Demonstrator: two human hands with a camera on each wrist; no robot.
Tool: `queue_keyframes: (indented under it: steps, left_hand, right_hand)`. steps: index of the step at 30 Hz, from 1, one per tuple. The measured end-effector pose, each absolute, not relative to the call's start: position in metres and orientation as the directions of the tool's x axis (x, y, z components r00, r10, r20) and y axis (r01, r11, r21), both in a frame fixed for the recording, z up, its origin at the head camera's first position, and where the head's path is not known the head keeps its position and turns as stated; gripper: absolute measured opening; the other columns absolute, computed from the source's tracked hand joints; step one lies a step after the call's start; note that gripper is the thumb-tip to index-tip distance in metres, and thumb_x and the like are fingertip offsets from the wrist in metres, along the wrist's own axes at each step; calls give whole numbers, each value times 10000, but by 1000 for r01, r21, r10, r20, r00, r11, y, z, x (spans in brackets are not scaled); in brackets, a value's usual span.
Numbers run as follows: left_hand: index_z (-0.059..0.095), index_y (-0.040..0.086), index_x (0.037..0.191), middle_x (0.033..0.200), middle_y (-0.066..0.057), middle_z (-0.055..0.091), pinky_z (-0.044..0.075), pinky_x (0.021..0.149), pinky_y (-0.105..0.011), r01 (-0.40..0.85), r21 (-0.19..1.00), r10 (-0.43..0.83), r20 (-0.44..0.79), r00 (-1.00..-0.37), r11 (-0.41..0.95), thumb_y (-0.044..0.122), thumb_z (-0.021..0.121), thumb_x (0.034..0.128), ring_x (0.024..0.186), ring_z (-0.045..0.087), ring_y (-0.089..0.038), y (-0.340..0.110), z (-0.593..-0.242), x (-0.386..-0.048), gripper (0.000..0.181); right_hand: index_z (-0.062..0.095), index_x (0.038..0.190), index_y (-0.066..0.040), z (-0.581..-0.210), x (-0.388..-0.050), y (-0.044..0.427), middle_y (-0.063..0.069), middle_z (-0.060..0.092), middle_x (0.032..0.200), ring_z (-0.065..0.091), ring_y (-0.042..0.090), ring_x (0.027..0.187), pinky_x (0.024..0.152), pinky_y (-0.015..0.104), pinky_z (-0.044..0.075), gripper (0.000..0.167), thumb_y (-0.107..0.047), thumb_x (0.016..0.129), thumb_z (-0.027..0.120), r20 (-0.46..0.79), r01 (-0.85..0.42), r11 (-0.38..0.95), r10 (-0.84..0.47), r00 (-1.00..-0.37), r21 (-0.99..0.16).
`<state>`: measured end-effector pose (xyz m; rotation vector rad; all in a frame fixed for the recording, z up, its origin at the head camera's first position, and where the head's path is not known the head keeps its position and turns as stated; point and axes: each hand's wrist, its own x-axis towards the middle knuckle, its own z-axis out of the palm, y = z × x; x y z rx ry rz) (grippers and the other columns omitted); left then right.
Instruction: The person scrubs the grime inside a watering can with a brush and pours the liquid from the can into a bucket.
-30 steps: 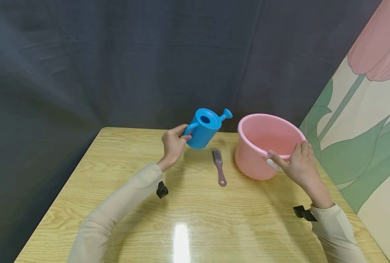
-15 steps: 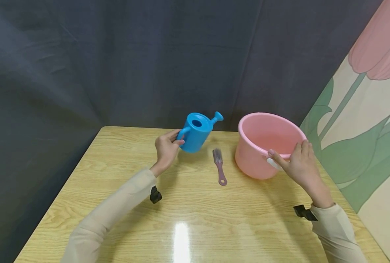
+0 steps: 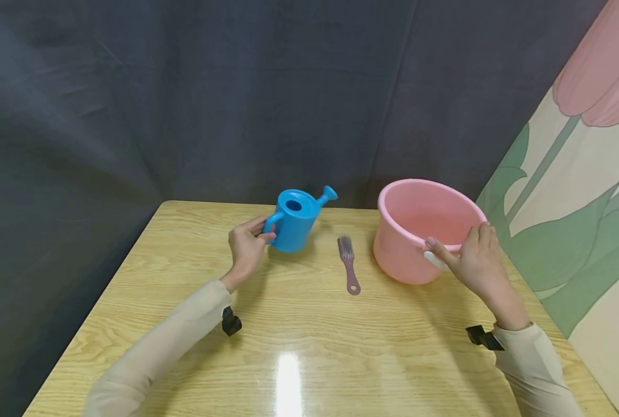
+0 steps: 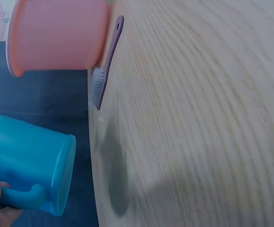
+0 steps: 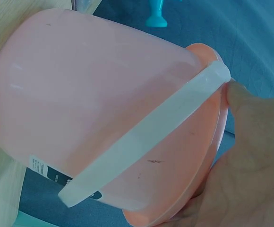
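Observation:
My left hand [image 3: 248,246] grips the handle of a blue watering can [image 3: 294,229], its spout pointing right. In the left wrist view the can [image 4: 26,151] hangs off the table, with its shadow apart from it. My right hand [image 3: 479,263] holds the near right rim of a pink bucket [image 3: 403,258], which is tilted slightly toward me. A white bail handle [image 5: 146,135] hangs across the bucket's side in the right wrist view. Between can and bucket lies a purple-handled brush [image 3: 350,272], bristles toward the back.
The pale wooden table [image 3: 309,324] ends at a dark curtain [image 3: 268,104] along the back and left. A wall painted with tulips [image 3: 586,202] borders the right side, close to the bucket and my right forearm.
My left hand has carried the watering can leftward and lower, away from the bucket. My right hand, the bucket and the brush have stayed in place.

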<state>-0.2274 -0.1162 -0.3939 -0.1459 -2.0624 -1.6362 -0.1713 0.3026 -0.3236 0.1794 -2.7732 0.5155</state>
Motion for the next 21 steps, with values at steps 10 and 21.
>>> queue_keyframes:
  steps: [10, 21]
  left_hand:
    - [700, -87, 1131, 1012, -250, 707, 572, 708, -223, 314, 922, -310, 374, -874, 226, -138, 760, 786, 948, 705, -356, -140, -404, -223, 354]
    - [676, -107, 1158, 1032, -259, 694, 538, 699, -136, 244, 942, -409, 322, -854, 231, -124, 769, 783, 972, 691, -376, -163, -410, -217, 386]
  right_hand:
    - [205, 1286, 355, -323, -170, 302, 506, 203, 1336, 178, 640, 1275, 1103, 674, 125, 1043, -564, 950, 565, 321, -174, 927, -62, -945, -333]
    - [196, 1293, 360, -324, -170, 302, 519, 178, 1365, 158, 653, 1298, 1135, 649, 66, 1050, -566, 954, 557, 329, -180, 927, -65, -942, -330]
